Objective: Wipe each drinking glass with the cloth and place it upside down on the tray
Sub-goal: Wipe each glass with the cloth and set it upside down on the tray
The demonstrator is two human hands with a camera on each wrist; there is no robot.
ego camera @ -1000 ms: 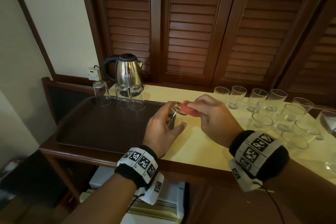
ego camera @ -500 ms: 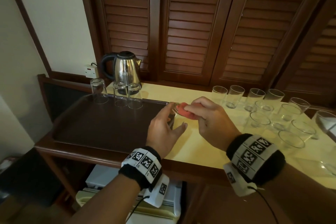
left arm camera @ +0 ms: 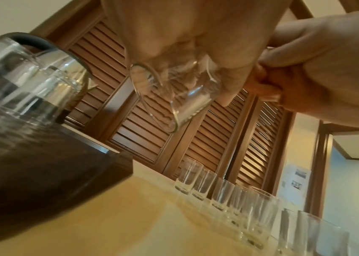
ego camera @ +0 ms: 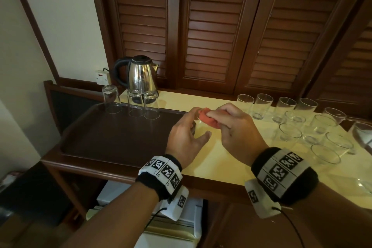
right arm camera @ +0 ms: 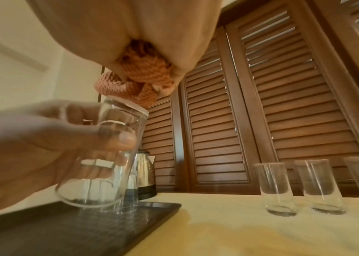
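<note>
My left hand (ego camera: 199,123) grips a clear drinking glass (ego camera: 194,127) by its sides, just above the yellow counter at the tray's right edge. My right hand (ego camera: 215,116) pinches a bunched orange cloth (ego camera: 207,120) and presses it on the glass's upper end. In the right wrist view the cloth (right arm camera: 139,83) sits on top of the glass (right arm camera: 108,164), whose wide end faces down. The left wrist view shows the glass (left arm camera: 180,104) tilted in my fingers. The dark brown tray (ego camera: 120,137) holds three upturned glasses (ego camera: 136,104) along its far edge.
Several upright glasses (ego camera: 291,119) crowd the yellow counter (ego camera: 221,159) on the right, reaching the front edge. A steel kettle (ego camera: 141,74) stands behind the tray, with a wall socket (ego camera: 101,76) beside it. Louvred wooden doors (ego camera: 221,26) close off the back.
Both hands stay at the same spot by the tray's right edge. The cloth has shifted a little over the glass's upper end, hiding more of it.
</note>
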